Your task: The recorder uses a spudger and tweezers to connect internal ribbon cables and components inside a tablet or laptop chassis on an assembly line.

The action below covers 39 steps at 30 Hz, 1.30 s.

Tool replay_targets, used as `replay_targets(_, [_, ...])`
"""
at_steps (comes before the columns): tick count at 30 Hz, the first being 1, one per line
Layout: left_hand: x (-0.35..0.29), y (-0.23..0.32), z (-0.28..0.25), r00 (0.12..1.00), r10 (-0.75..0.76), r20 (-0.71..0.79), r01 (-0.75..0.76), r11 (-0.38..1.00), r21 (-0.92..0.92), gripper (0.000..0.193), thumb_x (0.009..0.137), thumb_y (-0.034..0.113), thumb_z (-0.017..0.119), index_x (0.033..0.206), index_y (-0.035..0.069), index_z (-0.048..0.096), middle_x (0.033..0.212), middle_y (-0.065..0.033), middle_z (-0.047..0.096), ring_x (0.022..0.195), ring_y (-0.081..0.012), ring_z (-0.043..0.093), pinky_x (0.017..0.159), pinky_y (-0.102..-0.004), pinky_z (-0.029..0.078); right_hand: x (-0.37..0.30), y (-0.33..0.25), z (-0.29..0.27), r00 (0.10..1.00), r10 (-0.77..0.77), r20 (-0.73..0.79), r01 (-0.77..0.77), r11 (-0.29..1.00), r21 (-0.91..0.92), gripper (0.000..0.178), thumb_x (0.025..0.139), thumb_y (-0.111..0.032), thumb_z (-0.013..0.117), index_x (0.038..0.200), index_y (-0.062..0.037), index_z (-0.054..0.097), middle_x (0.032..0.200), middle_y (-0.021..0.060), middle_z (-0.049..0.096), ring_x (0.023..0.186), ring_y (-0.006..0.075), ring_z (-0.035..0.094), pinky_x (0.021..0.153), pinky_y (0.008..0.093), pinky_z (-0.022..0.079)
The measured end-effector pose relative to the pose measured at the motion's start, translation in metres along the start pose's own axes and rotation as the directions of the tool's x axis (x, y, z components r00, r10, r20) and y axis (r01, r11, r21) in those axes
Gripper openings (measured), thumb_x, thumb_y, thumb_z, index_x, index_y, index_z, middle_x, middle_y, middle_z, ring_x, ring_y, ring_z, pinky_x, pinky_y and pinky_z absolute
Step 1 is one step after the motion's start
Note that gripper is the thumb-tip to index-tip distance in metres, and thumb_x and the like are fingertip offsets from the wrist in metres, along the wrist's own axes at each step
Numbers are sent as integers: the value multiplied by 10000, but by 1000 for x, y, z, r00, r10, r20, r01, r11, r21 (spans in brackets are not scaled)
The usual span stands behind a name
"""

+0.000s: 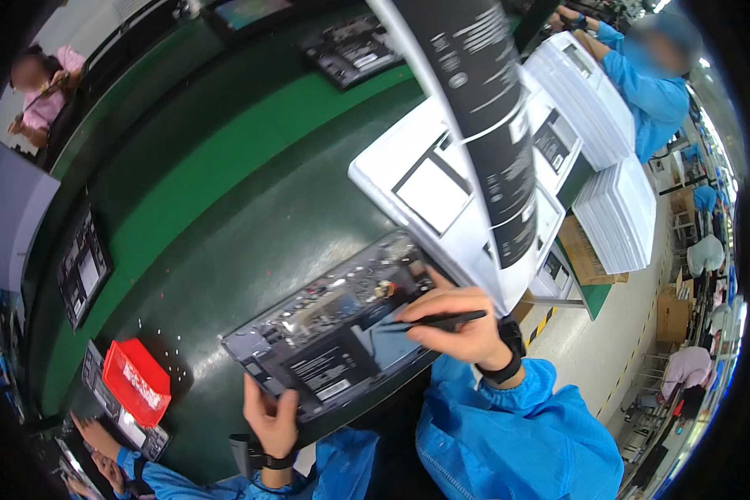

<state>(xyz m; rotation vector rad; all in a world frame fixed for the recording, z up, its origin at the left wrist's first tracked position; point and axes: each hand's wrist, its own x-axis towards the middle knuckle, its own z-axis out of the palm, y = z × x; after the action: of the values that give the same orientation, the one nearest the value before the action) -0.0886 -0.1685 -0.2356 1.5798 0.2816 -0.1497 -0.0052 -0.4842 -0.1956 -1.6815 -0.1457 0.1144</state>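
A dark open laptop base [342,321] lies at an angle on the bench in front of me, its inner side up. It shows circuit boards, a black battery [329,367] and a bluish-grey panel [389,342]. My left hand [273,423] is closed on its near left edge, thumb on top. Over the right part, my right hand [467,329] pinches black tweezers [446,320], their tips pointing left above the panel. Whether the tips touch anything cannot be told.
White trays [392,171] with black battery packs [492,125] rise at the right, one close overhead. A red bin [137,383] with small white pieces stands left, beside a co-worker's hand [96,435]. Another laptop base [85,268] lies farther left. A person in blue [658,100] works far right.
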Motion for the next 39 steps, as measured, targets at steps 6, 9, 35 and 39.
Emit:
replay_targets(6, [51,8,-3,995,40,-87,-67,939,-338,618,1034,139,572,1572,-35,323,1432,-173,572,1211,-231,630,1031,-359,528,-6,-2,-16,984,-169,-56,172,984,44,191,825,-16,815,1011,9,778,983,155,779,917,262,750,1050,449,494])
replay_targets(9, [83,16,2,983,68,-171,-131,911,-391,567,1060,144,546,1563,-31,351,1420,-155,589,1221,-218,625,1057,-352,498,-11,-17,-40,988,-98,-115,97,995,-10,178,836,-12,799,1009,19,772,984,151,779,891,238,756,793,306,581])
replay_targets(35, [294,43,154,761,573,304,-570,368,734,519,953,236,681,1389,-16,556,1364,-235,598,1336,-428,470,1118,-470,402,-25,31,-67,894,-181,-409,43,945,-324,173,783,-4,810,946,26,758,919,148,769,808,245,751,760,302,573])
replay_targets(39, [374,42,185,783,549,291,-541,372,754,718,903,294,728,1450,-81,453,1404,-254,561,1321,-441,481,1105,-498,411,-26,28,-59,902,-141,-407,1,946,-325,176,772,-4,803,936,23,746,915,155,768,824,259,758,767,309,583])
